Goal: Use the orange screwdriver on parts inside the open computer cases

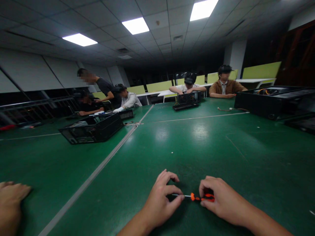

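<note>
An orange and black screwdriver (pixel 192 196) lies crosswise between my hands, low over the green table (pixel 187 144), its thin metal shaft pointing left. My right hand (pixel 220 196) has its thumb and fingers curled round the handle end. At the shaft's tip is my left hand (pixel 163 198), with thumb and index finger pinched close about the metal and the other fingers bent and raised. Part of the handle is hidden by my right fingers.
Another person's hand (pixel 12 200) rests at the left edge. Open black computer cases stand at the left (pixel 108 129), the far middle (pixel 189 98) and the right (pixel 273 101). Loose cables (pixel 231 108) lie near the right case. Several people are across the table.
</note>
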A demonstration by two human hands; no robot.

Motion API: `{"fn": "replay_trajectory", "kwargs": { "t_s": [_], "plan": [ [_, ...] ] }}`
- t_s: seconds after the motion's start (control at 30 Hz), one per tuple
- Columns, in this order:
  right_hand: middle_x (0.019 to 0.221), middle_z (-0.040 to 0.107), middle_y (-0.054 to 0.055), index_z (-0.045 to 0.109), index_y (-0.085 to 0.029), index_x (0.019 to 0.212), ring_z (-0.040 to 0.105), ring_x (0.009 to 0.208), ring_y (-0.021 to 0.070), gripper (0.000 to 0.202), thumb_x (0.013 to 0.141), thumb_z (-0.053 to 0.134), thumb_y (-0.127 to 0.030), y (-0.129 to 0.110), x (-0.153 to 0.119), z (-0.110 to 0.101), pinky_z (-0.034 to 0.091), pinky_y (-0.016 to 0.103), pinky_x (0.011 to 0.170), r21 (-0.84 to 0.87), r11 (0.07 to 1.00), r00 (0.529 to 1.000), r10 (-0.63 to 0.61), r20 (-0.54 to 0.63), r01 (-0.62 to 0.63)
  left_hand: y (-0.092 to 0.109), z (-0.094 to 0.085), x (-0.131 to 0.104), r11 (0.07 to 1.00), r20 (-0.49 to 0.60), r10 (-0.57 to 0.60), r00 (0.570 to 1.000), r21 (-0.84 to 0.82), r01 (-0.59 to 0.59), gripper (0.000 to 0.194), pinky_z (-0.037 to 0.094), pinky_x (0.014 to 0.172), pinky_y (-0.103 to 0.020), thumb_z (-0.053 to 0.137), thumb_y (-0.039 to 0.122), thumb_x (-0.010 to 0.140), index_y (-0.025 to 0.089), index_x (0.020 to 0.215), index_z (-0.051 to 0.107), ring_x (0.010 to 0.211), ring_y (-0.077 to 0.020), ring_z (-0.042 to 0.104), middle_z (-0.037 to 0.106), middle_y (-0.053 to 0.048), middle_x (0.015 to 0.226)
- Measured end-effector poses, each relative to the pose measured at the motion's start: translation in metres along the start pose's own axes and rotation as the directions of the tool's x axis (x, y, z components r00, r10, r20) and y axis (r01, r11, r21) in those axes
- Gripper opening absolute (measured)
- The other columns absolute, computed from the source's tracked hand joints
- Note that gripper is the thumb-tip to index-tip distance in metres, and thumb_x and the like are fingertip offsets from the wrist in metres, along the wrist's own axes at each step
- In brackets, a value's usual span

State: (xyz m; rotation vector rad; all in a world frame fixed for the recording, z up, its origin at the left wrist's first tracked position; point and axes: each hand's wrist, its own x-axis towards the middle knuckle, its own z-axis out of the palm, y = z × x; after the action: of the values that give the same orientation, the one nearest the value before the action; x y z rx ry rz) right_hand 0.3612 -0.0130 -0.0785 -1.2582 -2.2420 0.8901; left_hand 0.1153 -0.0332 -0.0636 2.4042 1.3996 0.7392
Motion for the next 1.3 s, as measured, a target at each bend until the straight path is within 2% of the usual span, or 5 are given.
{"fn": "replay_trajectory", "kwargs": {
  "t_s": [0.57,0.9,1.13,1.3],
  "plan": [
    [0.084,0.065,-0.001,0.066,-0.022,0.08,0.059,0.079,0.016,0.013,0.072,0.069,-0.011,-0.0004,-0.0005,-0.0009,0.04,0.026,0.071,0.004,1.0,1.0,-0.004,-0.005,0.004,0.0016,-0.0009,0.0015,0.999,0.039,-0.034,0.999,-0.018,0.034,0.008,0.024,0.117,-0.059,0.074,0.02,0.078,0.026,0.08,0.078,0.108,-0.0232,0.061,0.063,-0.006,0.106],
    [0.084,0.063,0.0,0.065,-0.02,0.08,0.059,0.078,0.0147,0.011,0.075,0.065,-0.011,-0.008,-0.0047,-0.0065,0.042,0.025,0.071,0.066,0.988,0.987,-0.134,-0.087,0.14,-0.0017,0.0021,0.0013,0.996,0.153,-0.066,0.986,-0.04,0.073,0.006,0.021,0.118,-0.056,0.077,0.021,0.076,0.027,0.077,0.077,0.112,-0.0225,0.058,0.062,-0.004,0.109],
    [0.084,0.065,0.0,0.068,-0.022,0.081,0.06,0.078,0.016,0.013,0.072,0.069,-0.013,0.0004,0.0002,0.0011,0.041,0.026,0.071,0.022,0.999,0.999,-0.028,-0.029,0.028,-0.0035,0.0005,-0.0004,1.0,0.056,-0.006,0.998,-0.007,0.007,0.011,0.02,0.119,-0.057,0.069,0.02,0.082,0.027,0.085,0.076,0.114,-0.0228,0.058,0.061,-0.005,0.111],
    [0.085,0.065,0.0,0.066,-0.021,0.081,0.06,0.08,0.0152,0.014,0.072,0.067,-0.01,-0.0047,-0.0022,-0.0021,0.042,0.025,0.072,0.059,0.994,0.994,-0.084,-0.063,0.088,-0.0032,0.001,0.0019,0.998,0.135,-0.051,0.99,-0.018,0.053,0.009,0.023,0.117,-0.058,0.075,0.02,0.078,0.028,0.081,0.077,0.113,-0.0239,0.058,0.062,-0.005,0.112]
  ]
}}
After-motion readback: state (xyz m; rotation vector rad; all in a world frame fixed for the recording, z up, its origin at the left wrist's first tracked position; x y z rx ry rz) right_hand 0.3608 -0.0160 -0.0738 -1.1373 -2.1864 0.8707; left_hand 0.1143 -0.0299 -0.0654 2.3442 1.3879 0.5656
